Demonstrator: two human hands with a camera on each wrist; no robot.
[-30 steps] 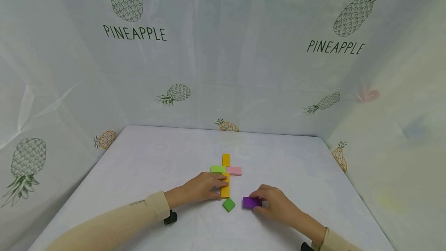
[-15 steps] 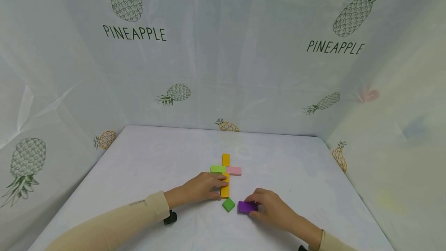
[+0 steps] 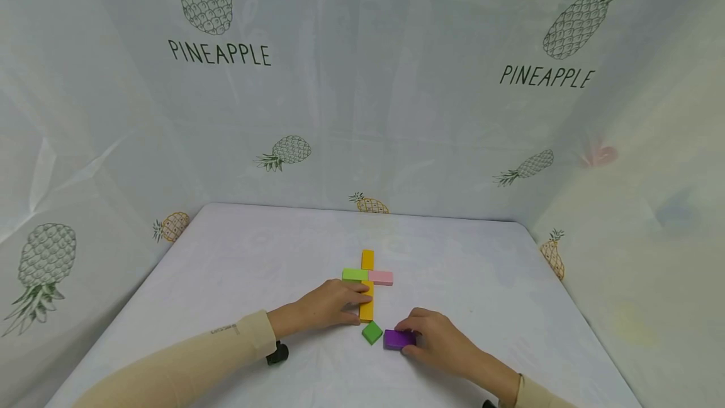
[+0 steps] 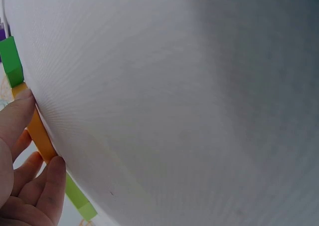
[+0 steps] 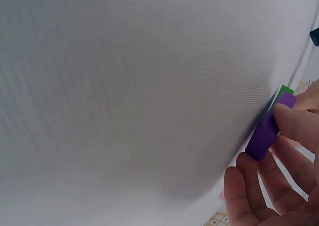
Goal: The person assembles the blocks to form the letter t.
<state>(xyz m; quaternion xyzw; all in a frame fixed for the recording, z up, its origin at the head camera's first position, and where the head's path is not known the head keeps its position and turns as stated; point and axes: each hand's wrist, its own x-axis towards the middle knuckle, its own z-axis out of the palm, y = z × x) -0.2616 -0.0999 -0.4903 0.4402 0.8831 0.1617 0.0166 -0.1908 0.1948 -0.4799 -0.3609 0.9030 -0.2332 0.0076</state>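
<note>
In the head view my left hand holds the long yellow block from its left side, fingertips over it and the thumb by its near end. The left wrist view shows the thumb and a finger spread along this yellow block. A green block lies turned like a diamond just at the yellow block's near end. My right hand pinches a purple block between thumb and fingers, to the right of the green block. In the right wrist view the purple block is tilted and partly covers the green block.
Beyond the left hand, a light green block and a pink block form a crosspiece, with another yellow block behind them. All lie on a white-covered table. A pineapple-print curtain hangs around it.
My right hand has shifted the purple block left and slightly nearer to me, closer to the green block. The left hand and the other blocks have stayed put.
</note>
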